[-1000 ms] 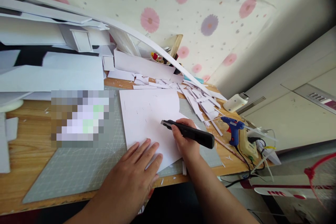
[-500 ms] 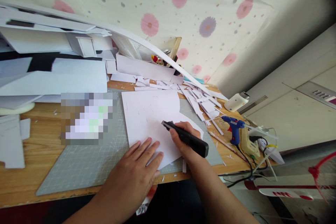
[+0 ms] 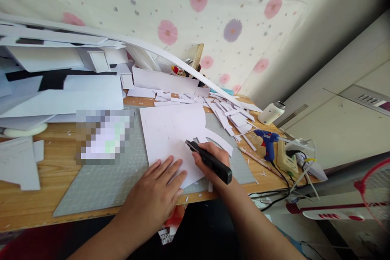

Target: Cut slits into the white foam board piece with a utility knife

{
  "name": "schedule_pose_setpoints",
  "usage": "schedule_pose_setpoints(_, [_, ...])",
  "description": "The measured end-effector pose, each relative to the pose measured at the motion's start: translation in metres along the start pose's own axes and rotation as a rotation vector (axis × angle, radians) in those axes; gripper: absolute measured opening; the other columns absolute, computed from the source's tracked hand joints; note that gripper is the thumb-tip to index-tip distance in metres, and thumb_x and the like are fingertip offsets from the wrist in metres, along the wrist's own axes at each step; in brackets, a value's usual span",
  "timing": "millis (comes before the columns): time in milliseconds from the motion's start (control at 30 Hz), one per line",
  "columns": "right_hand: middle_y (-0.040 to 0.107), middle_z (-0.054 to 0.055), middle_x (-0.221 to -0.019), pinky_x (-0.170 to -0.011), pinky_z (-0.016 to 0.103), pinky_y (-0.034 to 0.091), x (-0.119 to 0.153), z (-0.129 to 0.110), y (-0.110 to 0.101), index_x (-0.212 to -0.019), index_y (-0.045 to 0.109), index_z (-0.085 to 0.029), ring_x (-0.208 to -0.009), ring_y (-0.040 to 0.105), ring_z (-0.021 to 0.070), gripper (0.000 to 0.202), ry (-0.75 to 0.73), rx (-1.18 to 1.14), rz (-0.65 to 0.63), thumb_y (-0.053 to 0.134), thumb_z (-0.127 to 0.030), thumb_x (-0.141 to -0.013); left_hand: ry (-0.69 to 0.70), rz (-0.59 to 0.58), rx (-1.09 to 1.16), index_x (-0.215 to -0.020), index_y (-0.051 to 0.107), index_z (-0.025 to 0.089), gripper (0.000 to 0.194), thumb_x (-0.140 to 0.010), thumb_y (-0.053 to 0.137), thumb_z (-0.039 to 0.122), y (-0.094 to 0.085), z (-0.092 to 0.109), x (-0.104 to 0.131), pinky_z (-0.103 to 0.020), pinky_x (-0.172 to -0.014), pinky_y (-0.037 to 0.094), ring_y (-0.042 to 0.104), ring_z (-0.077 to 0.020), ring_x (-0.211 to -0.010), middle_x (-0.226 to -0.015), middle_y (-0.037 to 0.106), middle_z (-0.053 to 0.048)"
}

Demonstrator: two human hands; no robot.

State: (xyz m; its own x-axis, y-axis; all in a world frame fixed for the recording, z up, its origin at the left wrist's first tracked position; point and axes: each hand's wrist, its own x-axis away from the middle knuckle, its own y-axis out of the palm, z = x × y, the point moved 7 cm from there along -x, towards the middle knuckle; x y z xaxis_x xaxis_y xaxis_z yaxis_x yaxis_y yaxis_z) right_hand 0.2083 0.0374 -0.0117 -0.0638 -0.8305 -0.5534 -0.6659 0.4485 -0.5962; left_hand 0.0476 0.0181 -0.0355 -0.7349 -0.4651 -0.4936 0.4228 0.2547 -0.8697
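Note:
A white sheet of foam board or card (image 3: pixel 170 130) lies on the grey cutting mat (image 3: pixel 100 189), with faint marks on its upper part. My left hand (image 3: pixel 161 183) rests flat on its lower left part, fingers spread. In my right hand (image 3: pixel 213 154) is a black utility knife (image 3: pixel 210 161), its tip pointing up and left over the middle of the sheet. Whether the blade touches the sheet I cannot tell. Just right of the knife a curved strip (image 3: pixel 217 140) stands out from the sheet's right side, with a gap showing the mat.
White offcuts (image 3: pixel 234 118) are heaped behind the mat. A blue glue gun (image 3: pixel 268 142), a power strip (image 3: pixel 286 156) with cables and a white bottle (image 3: pixel 272 113) stand at the right. Stacked white boards (image 3: pixel 91 93) fill the back left. A long curved strip (image 3: pixel 170 59) arches across the back.
The view has shifted slightly. My right hand has drawn the knife slightly back toward me, and the curved strip with its gap now shows at the sheet's right side. My left hand stays flat.

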Motion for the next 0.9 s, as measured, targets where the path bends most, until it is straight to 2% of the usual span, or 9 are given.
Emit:
schedule_pose_setpoints(300, [0.066, -0.001, -0.065, -0.053, 0.026, 0.049, 0.007, -0.005, -0.006, -0.086, 0.064, -0.024, -0.053, 0.061, 0.0148, 0.007, -0.013, 0.003, 0.017, 0.065, -0.028, -0.082, 0.034, -0.015, -0.037, -0.119, 0.065, 0.022, 0.031, -0.093, 0.049, 0.025, 0.001, 0.001, -0.001, -0.051, -0.094, 0.052, 0.059, -0.0310, -0.120, -0.131, 0.063, -0.010])
schedule_pose_setpoints(600, [0.066, 0.000, -0.068, -0.055, 0.024, 0.048, 0.014, -0.008, -0.008, -0.088, 0.062, -0.022, -0.055, 0.060, 0.0139, 0.008, -0.030, 0.005, -0.010, 0.065, -0.028, -0.083, 0.033, -0.012, -0.026, -0.119, 0.066, 0.022, 0.030, -0.093, 0.050, 0.025, 0.001, 0.001, 0.000, -0.053, -0.094, 0.052, 0.059, -0.0317, -0.120, -0.131, 0.063, -0.010])
schedule_pose_setpoints(900, [0.061, -0.002, -0.061, -0.049, 0.021, 0.044, 0.026, -0.013, -0.017, -0.084, 0.061, -0.020, -0.049, 0.056, 0.0112, 0.007, -0.043, 0.046, 0.037, 0.065, -0.025, -0.081, 0.023, -0.005, -0.011, -0.119, 0.066, 0.022, 0.031, -0.095, 0.046, 0.026, 0.002, 0.001, 0.001, -0.053, -0.096, 0.051, 0.059, -0.0325, -0.120, -0.131, 0.063, -0.010])
